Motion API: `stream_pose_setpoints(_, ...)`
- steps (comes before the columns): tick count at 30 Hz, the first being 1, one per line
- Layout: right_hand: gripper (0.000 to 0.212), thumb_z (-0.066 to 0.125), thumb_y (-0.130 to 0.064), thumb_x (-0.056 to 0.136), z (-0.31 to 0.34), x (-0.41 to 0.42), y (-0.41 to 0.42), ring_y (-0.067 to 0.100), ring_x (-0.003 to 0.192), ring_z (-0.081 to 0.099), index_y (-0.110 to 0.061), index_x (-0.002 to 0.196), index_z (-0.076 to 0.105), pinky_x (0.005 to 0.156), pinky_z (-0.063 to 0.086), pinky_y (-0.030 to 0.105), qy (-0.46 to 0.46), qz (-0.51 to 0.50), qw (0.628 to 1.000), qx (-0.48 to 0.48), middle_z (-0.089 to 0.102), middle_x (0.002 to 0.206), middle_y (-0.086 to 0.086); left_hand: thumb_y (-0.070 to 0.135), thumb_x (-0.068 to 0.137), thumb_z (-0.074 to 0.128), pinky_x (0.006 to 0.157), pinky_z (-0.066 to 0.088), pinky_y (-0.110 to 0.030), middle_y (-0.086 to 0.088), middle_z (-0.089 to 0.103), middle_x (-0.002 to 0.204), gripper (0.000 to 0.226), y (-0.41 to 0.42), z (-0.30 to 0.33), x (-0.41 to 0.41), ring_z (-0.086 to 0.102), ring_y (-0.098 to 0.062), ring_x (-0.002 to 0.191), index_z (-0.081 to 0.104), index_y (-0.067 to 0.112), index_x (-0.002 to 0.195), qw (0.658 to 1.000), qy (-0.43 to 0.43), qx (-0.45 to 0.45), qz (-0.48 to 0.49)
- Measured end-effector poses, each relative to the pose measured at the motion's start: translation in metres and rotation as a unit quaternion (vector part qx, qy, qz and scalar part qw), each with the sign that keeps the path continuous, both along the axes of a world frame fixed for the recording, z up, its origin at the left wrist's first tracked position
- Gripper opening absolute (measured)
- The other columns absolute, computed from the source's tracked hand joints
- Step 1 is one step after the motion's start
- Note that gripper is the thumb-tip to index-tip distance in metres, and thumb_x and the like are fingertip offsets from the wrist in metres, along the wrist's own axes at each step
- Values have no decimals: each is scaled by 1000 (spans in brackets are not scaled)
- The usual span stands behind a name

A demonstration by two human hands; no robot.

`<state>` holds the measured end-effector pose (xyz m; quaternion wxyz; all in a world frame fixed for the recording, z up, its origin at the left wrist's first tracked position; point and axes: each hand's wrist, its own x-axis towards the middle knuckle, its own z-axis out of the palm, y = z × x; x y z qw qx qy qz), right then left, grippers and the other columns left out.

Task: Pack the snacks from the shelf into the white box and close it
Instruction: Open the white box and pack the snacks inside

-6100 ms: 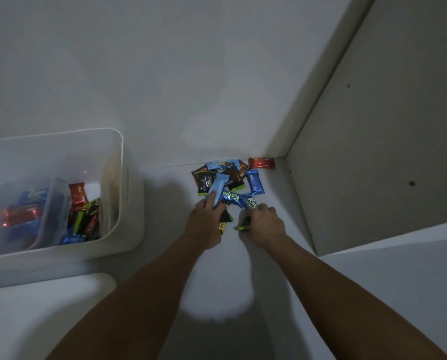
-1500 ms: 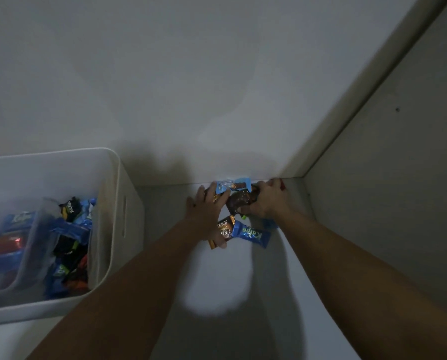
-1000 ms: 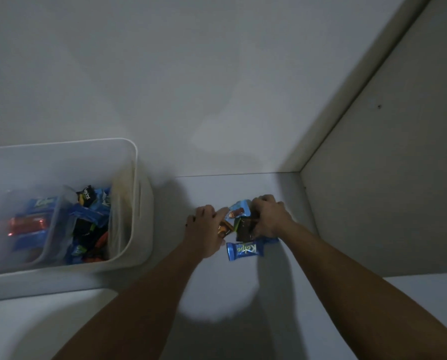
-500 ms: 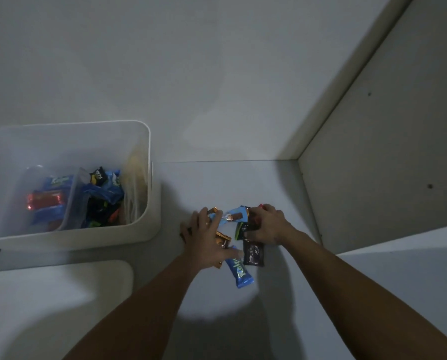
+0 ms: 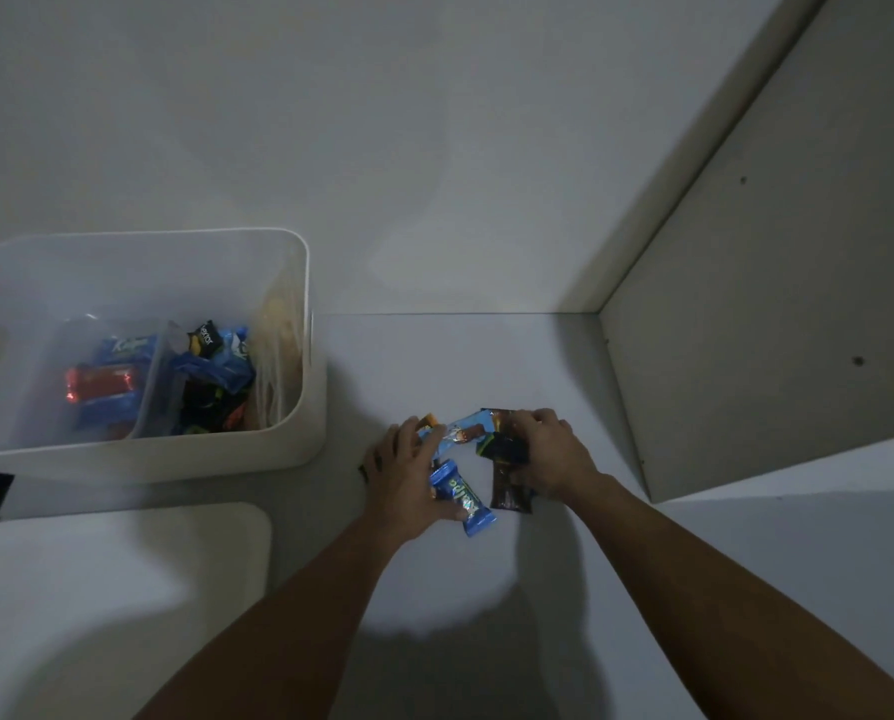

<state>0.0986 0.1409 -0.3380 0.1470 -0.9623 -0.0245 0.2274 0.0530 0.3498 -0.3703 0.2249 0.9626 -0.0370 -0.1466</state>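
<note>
A small cluster of wrapped snacks lies on the white shelf [image 5: 465,366] between my hands. My left hand [image 5: 407,478] curls over its left side, fingers on a light blue wrapper [image 5: 463,433] and an orange one [image 5: 429,420], thumb against a dark blue wrapper [image 5: 463,497]. My right hand [image 5: 548,454] grips the dark brown wrappers [image 5: 507,488] on the right. The white box [image 5: 307,387] stands open to the left, apart from my hands, with several snacks [image 5: 211,376] inside. Some snacks are hidden under my palms.
A clear inner tray [image 5: 122,387] sits in the box's left half. The white lid [image 5: 122,589] lies flat in front of the box, at lower left. The cupboard's side panel [image 5: 746,330] rises close on the right, and the back wall stands behind.
Both hands have dragged the snacks from the back corner toward the shelf's front. The pile is smaller than six seconds ago and the box holds more.
</note>
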Motion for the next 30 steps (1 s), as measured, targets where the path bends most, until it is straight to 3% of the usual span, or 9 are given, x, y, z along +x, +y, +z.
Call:
stream_pose_setpoints(5,58,75,-9,72,-5,-3,-6,30,114,50,-21,124,50,90,49,38,-16,-29,998,44,43,130,10,56,53,83,112,21,-45,-1,14,157,121,19,4,0,18,-27,141,16,31,150,999,4,16,-34)
stream_pose_setpoints(12,40,72,1,68,-1,-7,-13,33,100,53,-11,104,60,75,51,35,-69,-81,992,69,49,114,12,21,76,74,96,39,-39,-6,37,140,89,24,5,0,37,-28,124,24,22,149,999,-10,7,46)
stream_pose_setpoints(16,34,71,4,66,3,-9,-15,31,98,54,-11,96,66,67,36,24,-69,-79,993,48,53,107,13,-4,68,70,85,45,-33,-15,48,118,63,24,2,-2,49,-31,108,51,7,127,994,-12,-68,89)
stream_pose_setpoints(19,24,67,-2,68,2,-11,-12,31,99,56,-13,89,69,68,32,22,-65,-90,992,57,59,100,15,-10,67,66,79,42,-31,-15,53,110,49,25,1,-3,52,-31,101,56,4,113,991,-6,-80,107)
stream_pose_setpoints(21,29,64,-9,67,-2,-14,-7,33,102,57,-17,95,69,73,38,23,-46,-100,991,73,60,102,17,-11,67,62,75,39,-30,-16,55,106,43,24,2,-5,53,-33,98,58,3,108,988,-13,-95,123)
stream_pose_setpoints(23,45,70,-17,69,-1,-20,0,34,113,52,-21,113,64,89,45,30,-29,-108,991,79,53,117,16,-12,68,61,75,40,-32,-17,56,105,41,24,3,-8,54,-33,97,59,1,107,985,-18,-110,135)
stream_pose_setpoints(25,78,79,-34,69,3,-29,9,34,127,40,-27,137,43,101,42,41,5,-98,993,70,37,137,12,-12,69,62,78,42,-34,-17,56,108,42,25,6,-11,54,-32,100,59,1,109,982,-15,-124,145)
stream_pose_setpoints(27,103,84,-42,63,5,-36,17,34,133,30,-34,147,25,103,41,48,27,-73,997,30,22,147,8,-11,69,65,81,41,-32,-16,55,110,42,26,9,-14,53,-31,102,58,2,109,981,-12,-127,144)
stream_pose_setpoints(30,94,85,-30,63,6,-40,25,32,128,34,-29,142,34,100,45,44,11,-83,996,30,28,142,9,-10,69,65,80,39,-29,-16,57,109,39,28,13,-16,53,-30,103,58,2,105,980,-10,-132,146)
